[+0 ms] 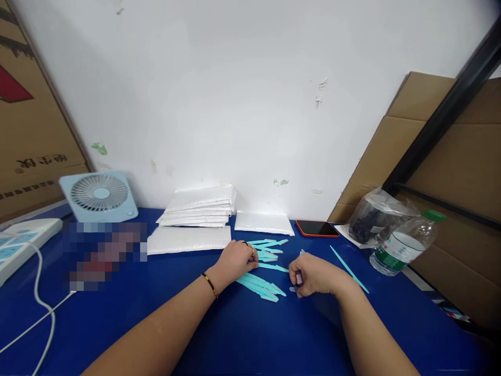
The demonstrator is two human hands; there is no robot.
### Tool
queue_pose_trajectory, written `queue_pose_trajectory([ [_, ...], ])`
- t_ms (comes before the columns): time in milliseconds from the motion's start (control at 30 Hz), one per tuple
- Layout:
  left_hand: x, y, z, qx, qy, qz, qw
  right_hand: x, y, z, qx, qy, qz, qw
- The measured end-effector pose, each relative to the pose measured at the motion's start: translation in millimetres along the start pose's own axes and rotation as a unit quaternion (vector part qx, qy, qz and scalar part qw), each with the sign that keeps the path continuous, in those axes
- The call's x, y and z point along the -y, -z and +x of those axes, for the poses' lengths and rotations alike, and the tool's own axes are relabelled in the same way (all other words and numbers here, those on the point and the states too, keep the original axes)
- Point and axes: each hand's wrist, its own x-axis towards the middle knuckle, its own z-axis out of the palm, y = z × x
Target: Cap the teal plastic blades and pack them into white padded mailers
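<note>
Probably, the turquoise sticks [259, 285], below the frame's centre, are light, stiff, slightly slippery; mid-length seems the safest hold. The left hand [236, 261] touches them, the right hand [315, 273] is curled; whether either grips, I cannot tell.

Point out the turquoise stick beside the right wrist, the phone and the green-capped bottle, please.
Turquoise stick [348, 269]: head view, middle of its length.
Phone [317, 228]: head view, its dark screen.
Green-capped bottle [400, 250]: head view, its label.

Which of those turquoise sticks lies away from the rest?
The lone stick to the right of the right hand. The other sticks lie grouped on that hand's other side, near the left hand.
</note>
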Motion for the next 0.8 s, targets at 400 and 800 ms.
queue_pose_trajectory([
  [400,4.4,2.3,-1.9,0.019,0.035,-0.015,0.999,-15.6,3.2,7.3,-0.071,-0.009,0.054,0.996],
  [800,6.5,0.4,-0.1,0.024,0.016,-0.019,0.999,-3.3,-9.3,29.1,-0.14,0.04,0.059,0.988],
])
